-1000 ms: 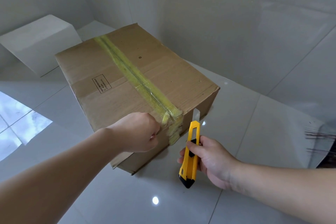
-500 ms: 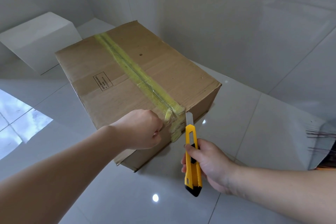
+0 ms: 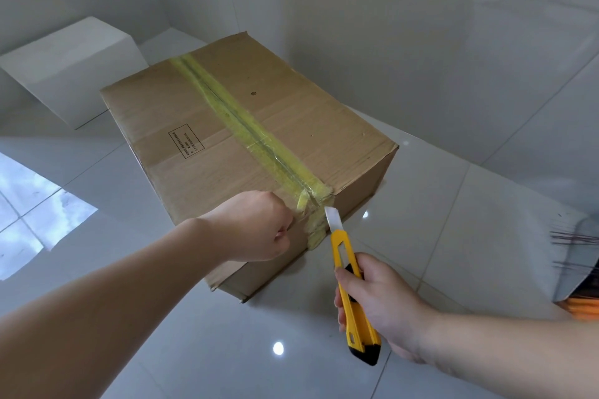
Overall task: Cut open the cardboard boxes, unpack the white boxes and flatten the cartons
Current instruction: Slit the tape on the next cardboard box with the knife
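A closed brown cardboard box [image 3: 201,139] lies on the glossy white tile floor, sealed along its middle with a strip of yellowish tape [image 3: 240,126]. My left hand [image 3: 256,230] is a fist pressed against the near side of the box, just left of the tape's end. My right hand [image 3: 379,304] grips a yellow utility knife [image 3: 351,295] with its blade out. The blade tip touches the tape at the near top edge of the box.
A white box [image 3: 68,74] stands on the floor at the back left, behind the carton. White tiled walls rise close behind and to the right. A grey-white sheet or bag with something orange [image 3: 583,304] under it lies at the right edge.
My right hand has swung the knife left, and the blade tip has come onto the tape end at the box's near edge. My left hand has stayed on the box.
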Available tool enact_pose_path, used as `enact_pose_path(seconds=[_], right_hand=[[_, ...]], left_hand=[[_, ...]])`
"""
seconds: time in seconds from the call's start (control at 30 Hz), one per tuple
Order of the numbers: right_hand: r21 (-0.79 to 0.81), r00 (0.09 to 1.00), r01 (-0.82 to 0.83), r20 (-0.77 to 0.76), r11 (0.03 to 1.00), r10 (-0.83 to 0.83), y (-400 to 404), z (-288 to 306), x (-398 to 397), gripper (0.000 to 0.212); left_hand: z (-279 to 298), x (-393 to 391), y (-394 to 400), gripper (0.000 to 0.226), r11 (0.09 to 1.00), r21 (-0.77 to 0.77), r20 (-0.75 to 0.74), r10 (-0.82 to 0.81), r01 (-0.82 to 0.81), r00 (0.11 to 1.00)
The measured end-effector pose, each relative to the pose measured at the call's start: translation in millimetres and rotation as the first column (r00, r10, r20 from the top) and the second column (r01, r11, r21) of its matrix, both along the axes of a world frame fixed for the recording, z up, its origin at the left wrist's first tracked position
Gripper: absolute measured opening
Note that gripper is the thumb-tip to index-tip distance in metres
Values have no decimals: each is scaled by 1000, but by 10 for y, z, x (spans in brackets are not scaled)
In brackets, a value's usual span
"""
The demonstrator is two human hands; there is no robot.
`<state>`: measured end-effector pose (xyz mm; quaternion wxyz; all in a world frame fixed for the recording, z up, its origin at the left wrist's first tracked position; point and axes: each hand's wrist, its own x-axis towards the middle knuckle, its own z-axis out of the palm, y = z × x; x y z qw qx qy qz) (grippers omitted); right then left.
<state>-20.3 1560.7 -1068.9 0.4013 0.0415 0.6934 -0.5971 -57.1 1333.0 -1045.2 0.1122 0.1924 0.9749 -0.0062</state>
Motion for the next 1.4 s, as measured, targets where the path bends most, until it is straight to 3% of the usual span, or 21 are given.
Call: enact_pose_path(seconds=[0.1, 0.17, 0.2, 0.27, 0.33, 0.37, 0.43, 0.57, 0.7, 0.9, 1.13, 1.27, 1.4], right_hand=[[53, 990, -54, -128, 997, 60, 84, -44, 8, 11], [231, 892, -170, -377, 958, 249, 213, -84, -92, 7], [362, 773, -239, -491, 901, 402, 301, -109, -164, 13], [662, 407, -228, -602, 714, 688, 445, -130, -318, 36], [777, 44, -116, -618, 619, 785, 488, -90, -425, 44], [797, -74, -88, -604, 598, 794, 464, -47, -443, 45], [802, -203, -79, -595, 592, 778, 394, -29, -468, 49], [811, -330, -110, -576, 575, 748, 185, -40, -434, 48], [801, -359, -153, -591, 579, 723, -4, -29, -398, 43], [806, -298, -220, -592, 549, 749, -72, 33, -476, 44], [755, -226, -289, -651, 589, 724, -49, 46, -509, 45], [762, -52, -303, -613, 572, 788, -52, -8, -494, 54], [797, 18, -243, -566, 553, 824, 7, -26, -564, 57]], left_hand=[[-3, 22, -30, 24, 1000, 0, -44, -6, 6, 999], [19, 42, -98, 30, 1000, -2, -59, -4, 4, 998], [33, 60, -146, 35, 1000, 1, -49, -2, 2, 999], [57, 113, -237, 40, 1000, -5, -21, -17, 16, 1000], [78, 183, -285, 37, 999, -33, 6, -41, 41, 999], [82, 219, -301, 35, 998, -40, 25, -39, 40, 999], [94, 259, -346, 37, 1000, -9, 97, 1, 0, 995], [125, 198, -561, 38, 960, 142, 206, 209, -241, 956], [124, 167, -729, 42, 940, 139, 153, 291, -312, 944], [99, 201, -704, 48, 950, 116, 157, 270, -290, 950], [109, 166, -667, 49, 954, 122, 168, 252, -273, 953], [99, 162, -648, 45, 965, 72, 152, 240, -253, 959], [102, 195, -569, 15, 988, 84, -3, 128, -127, 992]])
